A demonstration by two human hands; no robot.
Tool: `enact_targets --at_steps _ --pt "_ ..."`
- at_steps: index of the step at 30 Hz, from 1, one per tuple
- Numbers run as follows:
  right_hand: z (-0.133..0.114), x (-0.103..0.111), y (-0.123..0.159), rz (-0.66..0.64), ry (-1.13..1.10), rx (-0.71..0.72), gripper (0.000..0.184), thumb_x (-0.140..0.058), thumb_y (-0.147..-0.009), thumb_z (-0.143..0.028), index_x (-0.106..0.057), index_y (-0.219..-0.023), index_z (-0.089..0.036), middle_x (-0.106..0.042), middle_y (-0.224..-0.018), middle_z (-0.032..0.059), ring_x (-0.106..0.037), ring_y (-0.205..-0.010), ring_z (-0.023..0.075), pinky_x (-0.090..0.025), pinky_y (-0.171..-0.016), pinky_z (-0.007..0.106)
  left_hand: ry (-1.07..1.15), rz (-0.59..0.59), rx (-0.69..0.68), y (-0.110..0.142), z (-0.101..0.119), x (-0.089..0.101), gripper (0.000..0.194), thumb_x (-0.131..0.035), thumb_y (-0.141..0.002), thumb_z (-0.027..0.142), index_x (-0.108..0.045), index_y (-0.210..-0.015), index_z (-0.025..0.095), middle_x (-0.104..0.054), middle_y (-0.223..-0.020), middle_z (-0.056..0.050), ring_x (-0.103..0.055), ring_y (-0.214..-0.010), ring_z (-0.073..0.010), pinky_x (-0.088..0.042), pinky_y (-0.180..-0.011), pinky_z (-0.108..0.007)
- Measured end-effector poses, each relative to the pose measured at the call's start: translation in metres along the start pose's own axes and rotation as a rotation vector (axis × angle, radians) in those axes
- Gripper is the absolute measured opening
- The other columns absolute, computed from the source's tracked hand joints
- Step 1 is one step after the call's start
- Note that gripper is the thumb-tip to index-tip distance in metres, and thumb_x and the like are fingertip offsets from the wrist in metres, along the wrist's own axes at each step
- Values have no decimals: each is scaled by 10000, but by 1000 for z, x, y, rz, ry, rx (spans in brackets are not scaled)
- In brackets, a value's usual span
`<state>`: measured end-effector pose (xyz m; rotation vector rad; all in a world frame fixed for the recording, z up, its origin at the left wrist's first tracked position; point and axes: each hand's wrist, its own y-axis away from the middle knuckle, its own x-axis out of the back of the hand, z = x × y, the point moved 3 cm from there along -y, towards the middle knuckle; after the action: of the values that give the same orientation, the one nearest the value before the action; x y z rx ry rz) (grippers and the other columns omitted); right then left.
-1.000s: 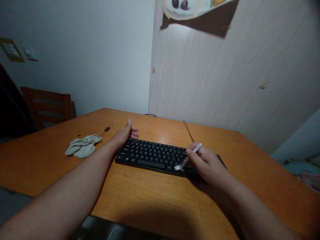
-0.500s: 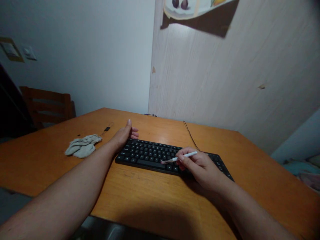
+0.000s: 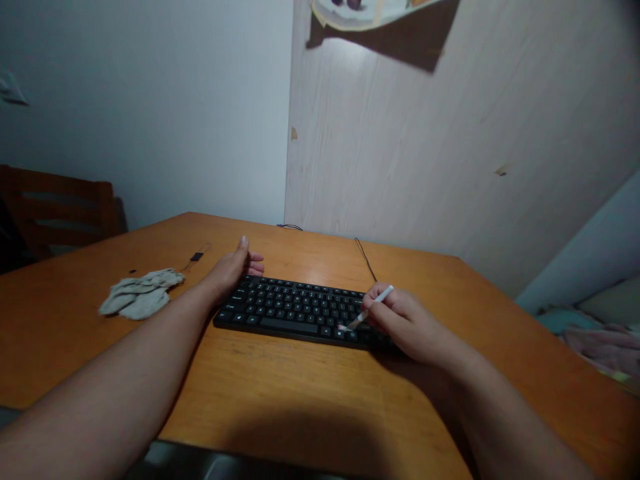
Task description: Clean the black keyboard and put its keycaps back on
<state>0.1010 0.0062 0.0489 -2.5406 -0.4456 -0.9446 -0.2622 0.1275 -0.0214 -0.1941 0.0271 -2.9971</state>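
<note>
A black keyboard (image 3: 289, 326) lies flat on the wooden table. At its left end rests my left hand (image 3: 232, 268), thumb up and fingers stretched out past the back corner; the hand touches or nearly touches the keyboard's edge. My right hand (image 3: 407, 325) is closed around a thin brush (image 3: 381, 296) with a white handle. The brush slants down to the left, its bristle tip at the bottom-row keys right of the space bar. My right hand and forearm hide the keyboard's right end.
A crumpled grey cloth (image 3: 140, 293) lies left of my left forearm, with a small black tag-like piece (image 3: 197, 256) on a thin string behind it. The black cable (image 3: 366, 259) runs back from the keyboard. A wooden chair (image 3: 60, 207) stands at the far left.
My right hand has moved the brush to the right along the bottom row, from the space bar's right end, and tilted it more steeply. The view has turned slightly right. My left hand stays put.
</note>
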Motion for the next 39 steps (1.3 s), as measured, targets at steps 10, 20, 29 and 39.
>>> enact_targets --at_steps 10,20,29,39 --pt "10 22 0 13 189 18 267 -433 -969 -324 -543 -752 -214 -614 -727 11 -557 -710 171 -404 -669 296 -4 -6 -6 -7 -6 3 803 -383 -781 851 -689 -970 133 -725 -852 -128 -678 -736 -248 -506 -660 -344" --pt "10 34 0 182 227 11 238 -436 -918 -301 -537 -721 -215 -594 -692 7 -546 -680 176 -382 -648 299 18 5 36 5 7 -4 834 -348 -770 881 -677 -938 134 -712 -823 -116 -671 -726 -243 -504 -657 -344" --pt "30 35 -6 472 4 -70 319 -522 -925 -473 -639 -858 -185 -625 -719 19 -568 -670 178 -395 -630 290 -3 13 35 2 4 -1 852 -364 -745 897 -684 -950 134 -720 -850 -124 -673 -742 -250 -507 -659 -348" --pt "34 22 -12 301 187 -2 419 -449 -983 -456 -538 -660 -204 -572 -649 5 -550 -637 162 -375 -630 293 -43 -13 12 5 6 -2 874 -356 -750 894 -673 -992 117 -717 -867 -118 -676 -758 -251 -513 -673 -347"
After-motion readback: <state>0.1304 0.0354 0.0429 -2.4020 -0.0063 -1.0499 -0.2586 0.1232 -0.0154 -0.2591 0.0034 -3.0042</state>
